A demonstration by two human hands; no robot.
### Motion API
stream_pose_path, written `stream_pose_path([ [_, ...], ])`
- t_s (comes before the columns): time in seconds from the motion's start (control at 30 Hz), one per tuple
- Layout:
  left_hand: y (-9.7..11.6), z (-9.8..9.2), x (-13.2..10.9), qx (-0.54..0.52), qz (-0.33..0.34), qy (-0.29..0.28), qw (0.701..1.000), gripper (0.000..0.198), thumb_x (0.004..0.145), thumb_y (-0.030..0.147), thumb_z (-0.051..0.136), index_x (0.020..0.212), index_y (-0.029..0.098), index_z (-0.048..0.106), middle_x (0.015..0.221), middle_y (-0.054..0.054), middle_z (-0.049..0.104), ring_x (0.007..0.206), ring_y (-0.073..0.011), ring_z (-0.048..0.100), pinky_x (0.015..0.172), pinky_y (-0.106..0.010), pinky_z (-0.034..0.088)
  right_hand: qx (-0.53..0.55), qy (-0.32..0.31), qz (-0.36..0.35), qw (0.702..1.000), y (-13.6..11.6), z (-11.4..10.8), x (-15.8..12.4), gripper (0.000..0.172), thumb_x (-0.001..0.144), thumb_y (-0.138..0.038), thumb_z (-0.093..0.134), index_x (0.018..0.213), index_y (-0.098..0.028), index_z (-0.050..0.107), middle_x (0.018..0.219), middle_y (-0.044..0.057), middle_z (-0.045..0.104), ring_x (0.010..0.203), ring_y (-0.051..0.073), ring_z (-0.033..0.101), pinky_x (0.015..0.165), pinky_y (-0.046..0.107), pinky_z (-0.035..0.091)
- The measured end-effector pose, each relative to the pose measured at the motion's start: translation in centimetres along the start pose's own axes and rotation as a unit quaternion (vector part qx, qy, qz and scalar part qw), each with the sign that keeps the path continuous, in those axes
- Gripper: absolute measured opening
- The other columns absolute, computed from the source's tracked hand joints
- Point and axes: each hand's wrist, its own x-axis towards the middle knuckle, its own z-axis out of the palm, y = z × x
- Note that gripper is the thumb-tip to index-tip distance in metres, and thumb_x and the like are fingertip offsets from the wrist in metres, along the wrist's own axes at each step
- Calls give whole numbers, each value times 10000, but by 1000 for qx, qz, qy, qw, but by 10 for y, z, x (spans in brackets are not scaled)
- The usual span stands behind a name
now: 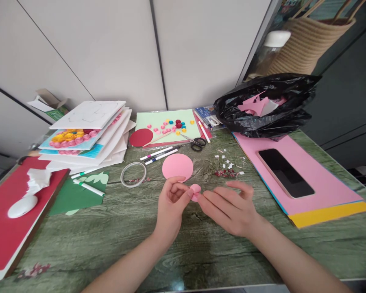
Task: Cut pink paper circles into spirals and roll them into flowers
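Note:
My left hand [173, 197] pinches a small curled piece of pink paper [195, 189] between thumb and fingers, above the green table. From the other side my right hand [228, 206] grips the same piece at its lower edge with the fingertips. It looks like a rolled paper flower partly coiled. Just beyond my left hand lies a flat pink paper circle [177, 166]. Behind it sit black-handled scissors [197, 144] and several markers [161, 156]. A roll of tape [133, 175] rests to the left.
Small rolled paper flowers [166, 127] lie on a pale green sheet [146, 118] beside a red circle [141, 137]. Stacked canvases [88, 116] stand left. At right are a phone [286, 173] on pink paper [329, 183] and a black bag [232, 116] of scraps.

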Motion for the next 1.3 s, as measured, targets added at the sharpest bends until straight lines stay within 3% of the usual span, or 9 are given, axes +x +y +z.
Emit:
stream_pose_path([
  [0.4,-4,1,-1,45,50,8,998,265,743,176,644,956,200,489,680,42,620,657,-105,608,743,-264,459,19,22,15,999,-1,2,3,149,747,-182,662,882,-229,619,761,-59,694,719,119,590,816,365,345],
  [0.77,-2,-3,1,20,-1,-3,1000,300,713,222,671,972,188,524,812,-28,683,772,-153,647,760,-298,493,37,9,75,996,0,2,6,112,758,-177,641,825,-254,596,715,-67,682,725,128,574,823,364,332],
  [1.3,1,-2,2,-3,-12,-12,1000,252,721,189,664,928,180,520,720,-5,706,716,-138,661,747,-281,494,113,-6,145,983,0,4,9,126,729,-170,665,809,-234,593,731,-47,681,737,147,531,798,367,321],
])
